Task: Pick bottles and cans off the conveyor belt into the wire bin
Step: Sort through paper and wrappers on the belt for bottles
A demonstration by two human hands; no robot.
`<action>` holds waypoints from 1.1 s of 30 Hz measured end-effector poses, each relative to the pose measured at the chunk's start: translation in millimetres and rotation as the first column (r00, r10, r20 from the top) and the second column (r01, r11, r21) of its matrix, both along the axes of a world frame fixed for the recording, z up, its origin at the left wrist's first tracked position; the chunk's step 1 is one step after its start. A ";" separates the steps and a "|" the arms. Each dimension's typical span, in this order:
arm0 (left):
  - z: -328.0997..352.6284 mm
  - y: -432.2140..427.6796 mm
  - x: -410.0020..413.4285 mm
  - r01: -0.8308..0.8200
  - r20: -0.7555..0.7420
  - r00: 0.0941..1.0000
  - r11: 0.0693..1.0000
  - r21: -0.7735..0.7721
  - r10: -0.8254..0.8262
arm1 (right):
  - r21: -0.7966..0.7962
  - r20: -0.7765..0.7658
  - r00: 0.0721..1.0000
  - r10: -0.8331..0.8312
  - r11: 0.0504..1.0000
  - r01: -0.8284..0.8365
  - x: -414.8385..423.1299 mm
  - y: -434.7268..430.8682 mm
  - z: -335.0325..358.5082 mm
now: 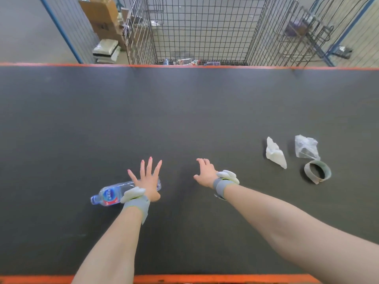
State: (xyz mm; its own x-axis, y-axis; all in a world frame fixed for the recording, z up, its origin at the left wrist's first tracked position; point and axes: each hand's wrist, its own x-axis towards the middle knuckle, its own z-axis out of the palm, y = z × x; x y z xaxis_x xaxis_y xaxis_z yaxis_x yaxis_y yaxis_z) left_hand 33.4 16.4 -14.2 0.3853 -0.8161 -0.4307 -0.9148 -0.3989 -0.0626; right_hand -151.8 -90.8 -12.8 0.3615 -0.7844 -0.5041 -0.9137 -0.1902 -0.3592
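Note:
A clear plastic water bottle (108,195) with a blue and red label lies on its side on the dark conveyor belt (184,111). My left hand (148,179) hovers over its right half with fingers spread straight, holding nothing. My right hand (205,172) is stretched out over bare belt to the right, fingers loosely curled and empty. Beyond the belt's far edge stands the wire bin (201,29), with a few bottles (190,62) lying at its bottom.
On the belt at the right lie a crumpled white wrapper (275,152), a clear plastic bag (306,148) and a grey tape ring (317,171). Orange rails (205,279) border the belt near and far. Cardboard boxes (102,15) stand behind, left of the bin.

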 end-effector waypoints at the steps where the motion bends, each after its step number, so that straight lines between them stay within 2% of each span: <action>1: 0.7 5.3 3.2 -0.002 0.033 0.999 1.000 0.025 0.001 | 0.002 0.014 1.000 0.013 1.000 -0.013 4.7 2.6 0.0; 3: -1.4 12.4 7.3 -0.052 0.048 0.998 0.994 0.096 0.047 | -0.014 0.012 0.999 0.037 0.999 -0.037 10.8 5.6 -0.6; 6: -9.3 10.8 1.5 -0.069 -0.012 0.997 0.977 0.201 0.073 | -0.008 0.015 0.999 0.030 1.000 -0.030 11.2 5.4 -1.3; 9: -3.2 -10.9 -6.9 -0.141 -0.192 0.969 0.987 0.078 0.153 | -0.028 -0.001 1.000 0.006 1.000 -0.006 5.2 -3.8 3.1; 11: 12.1 -34.5 -9.0 -0.284 -0.403 0.880 0.958 -0.026 0.250 | -0.043 -0.008 0.999 -0.036 0.998 0.035 -0.4 -15.2 8.2; 13: 26.8 -61.4 -8.9 -0.420 -0.556 0.763 0.907 -0.036 0.331 | -0.052 0.003 0.995 -0.097 0.994 0.097 -5.6 -32.6 16.1; 15: 33.2 -85.2 -6.1 -0.549 -0.681 0.607 0.836 0.014 0.410 | -0.050 0.039 0.988 -0.152 0.987 0.153 -8.9 -51.5 24.3; 19: 46.3 -124.0 -3.9 -0.777 -0.818 0.181 0.590 0.221 0.546 | -0.071 0.062 0.978 -0.202 0.976 0.206 -9.2 -86.7 37.5; 20: 47.3 -126.4 -3.7 -0.796 -0.826 0.095 0.541 0.273 0.556 | -0.060 0.068 0.977 -0.201 0.977 0.205 -7.5 -90.0 37.5; 23: 52.2 -156.3 0.6 -0.763 -0.811 -0.090 0.483 0.430 0.578 | -0.079 0.062 0.975 -0.215 0.972 0.219 0.3 -129.6 45.3; 25: 52.5 -178.6 7.5 -0.703 -0.781 -0.267 0.440 0.559 0.565 | -0.080 0.076 0.973 -0.220 0.971 0.226 6.2 -157.6 50.5; 27: 57.2 -213.5 16.3 -0.660 -0.794 -0.307 0.484 0.575 0.525 | -0.098 0.084 0.970 -0.226 0.967 0.234 17.1 -195.5 52.6; 28: 61.3 -223.3 19.6 -0.664 -0.815 -0.281 0.511 0.546 0.507 | -0.106 0.083 0.971 -0.225 0.967 0.233 19.3 -201.1 53.3; 30: 85.5 -280.2 34.4 -0.645 -0.891 -0.230 0.624 0.441 0.392 | -0.157 0.089 0.966 -0.244 0.954 0.255 26.5 -240.9 59.0; 32: 122.2 -352.3 57.5 -0.612 -0.936 -0.239 0.708 0.351 0.258 | -0.201 0.125 0.945 -0.301 0.926 0.321 35.3 -279.0 67.8; 33: 136.2 -395.9 65.5 -0.608 -0.962 -0.182 0.746 0.272 0.203 | -0.222 0.147 0.929 -0.340 0.904 0.366 36.4 -304.2 72.2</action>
